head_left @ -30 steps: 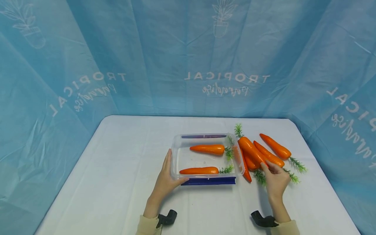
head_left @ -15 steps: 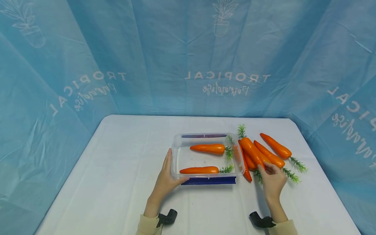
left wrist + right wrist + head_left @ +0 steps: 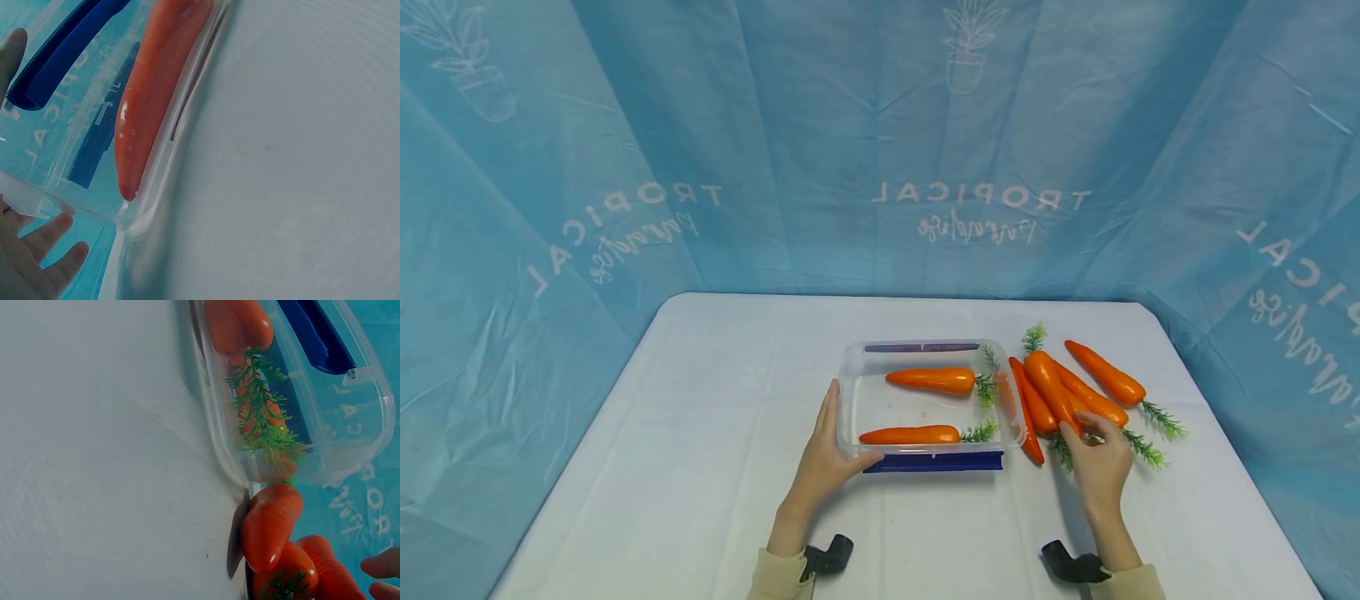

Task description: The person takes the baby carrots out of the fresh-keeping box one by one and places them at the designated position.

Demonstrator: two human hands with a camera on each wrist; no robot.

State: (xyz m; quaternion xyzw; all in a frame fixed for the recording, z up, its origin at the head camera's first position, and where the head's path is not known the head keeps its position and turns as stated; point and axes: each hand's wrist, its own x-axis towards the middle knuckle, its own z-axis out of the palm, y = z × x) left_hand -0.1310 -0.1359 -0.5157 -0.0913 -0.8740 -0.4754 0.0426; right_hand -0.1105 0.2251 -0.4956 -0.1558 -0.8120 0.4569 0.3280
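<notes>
A clear plastic container (image 3: pixel 925 408) with blue latches stands mid-table in the head view, two toy carrots lying inside it. My left hand (image 3: pixel 823 462) holds its near left corner, thumb at the front and fingers along the left wall. The left wrist view shows those fingertips (image 3: pixel 75 253) against the wall, beside the front carrot (image 3: pixel 153 94). To the right of the container, my right hand (image 3: pixel 1101 467) pinches the tip of a toy carrot (image 3: pixel 1047 379) that lies over others, leafy end pointing away. Only fingertips (image 3: pixel 384 565) of that hand show in the right wrist view.
Several other carrots lie heaped by the container's right wall, one of them (image 3: pixel 1028 417) close against it. Another carrot (image 3: pixel 1105 373) rests farther right with its greens toward me. A blue printed curtain (image 3: pixel 820 167) hangs behind the white table (image 3: pixel 700 467).
The pinched carrot's leafy end has shifted right, away from the container, while my right hand moved slightly. My left hand and the container have stayed in place.
</notes>
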